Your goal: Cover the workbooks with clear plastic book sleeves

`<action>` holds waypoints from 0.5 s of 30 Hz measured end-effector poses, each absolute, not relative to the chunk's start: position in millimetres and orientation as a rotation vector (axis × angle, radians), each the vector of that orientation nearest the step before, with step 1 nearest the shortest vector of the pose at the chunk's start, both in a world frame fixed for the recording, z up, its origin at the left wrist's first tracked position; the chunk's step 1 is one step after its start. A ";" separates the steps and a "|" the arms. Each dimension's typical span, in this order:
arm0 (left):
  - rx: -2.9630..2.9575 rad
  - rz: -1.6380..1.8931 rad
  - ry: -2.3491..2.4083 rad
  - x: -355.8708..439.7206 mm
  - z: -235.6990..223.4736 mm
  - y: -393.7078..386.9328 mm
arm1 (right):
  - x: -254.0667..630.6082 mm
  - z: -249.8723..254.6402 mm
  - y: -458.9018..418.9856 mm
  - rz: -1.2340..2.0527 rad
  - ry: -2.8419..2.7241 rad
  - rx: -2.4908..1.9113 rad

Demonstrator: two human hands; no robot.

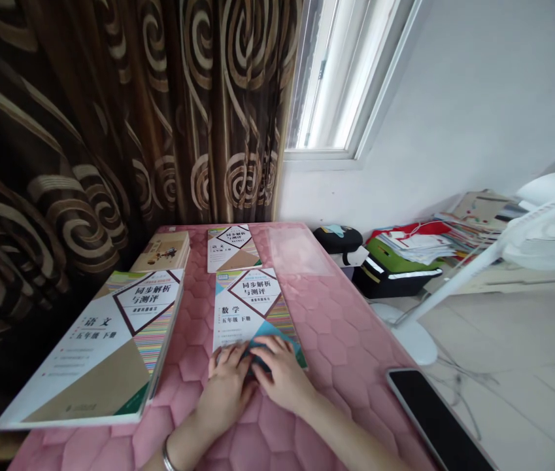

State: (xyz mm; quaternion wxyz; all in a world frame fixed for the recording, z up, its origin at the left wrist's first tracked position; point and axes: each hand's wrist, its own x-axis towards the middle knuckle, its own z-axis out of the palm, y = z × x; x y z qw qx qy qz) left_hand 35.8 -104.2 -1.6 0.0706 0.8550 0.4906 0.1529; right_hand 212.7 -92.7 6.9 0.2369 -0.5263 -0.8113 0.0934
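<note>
My left hand [228,386], with a silver bangle on its wrist, rests palm down on the lower left edge of a maths workbook [240,320]. Beside it my right hand [282,373] lies on the lower right part of that cover, fingers spread. Both hands look open, and neither grasps the workbook, which lies flat and closed. Their fingers hide its bottom edge. Just beyond it lies a smaller-looking Chinese workbook [233,252]. To the left sits a stack of larger-looking workbooks [105,353], with a stack of tan books [162,252] behind it.
A pink quilted cover [340,366] spreads over the table. A dark phone [437,418] lies at its right edge. A clear sheet [301,252] is at the back. Right of the table stand a white fan [473,281] and a black-and-green bag [395,268]. A patterned curtain [159,118] hangs behind.
</note>
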 end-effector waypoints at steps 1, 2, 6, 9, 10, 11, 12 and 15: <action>2.556 0.468 1.461 32.1 -1.4 -106.0 | 209.2 3.9 -102.9 0.285 -2.225 -1.402; 2.544 0.475 1.452 29.3 -0.4 -106.1 | 206.6 1.2 -109.4 0.301 -2.210 -1.385; 2.539 0.491 1.447 25.6 6.3 -100.7 | 206.1 -5.9 -109.8 0.323 -2.153 -1.378; 2.550 0.487 1.473 22.1 10.1 -98.9 | 213.9 -6.8 -104.8 0.326 -2.174 -1.357; 2.557 0.484 1.484 19.1 10.5 -98.9 | 218.2 -6.6 -104.6 0.324 -2.185 -1.350; 2.566 0.482 1.497 15.0 10.5 -99.2 | 223.6 -6.3 -105.1 0.319 -2.196 -1.347; 2.575 0.486 1.509 9.7 10.0 -99.5 | 230.3 -6.1 -105.9 0.312 -2.208 -1.347; 2.581 0.518 1.554 -10.4 5.8 -100.3 | 257.3 -7.3 -109.5 0.275 -2.214 -1.389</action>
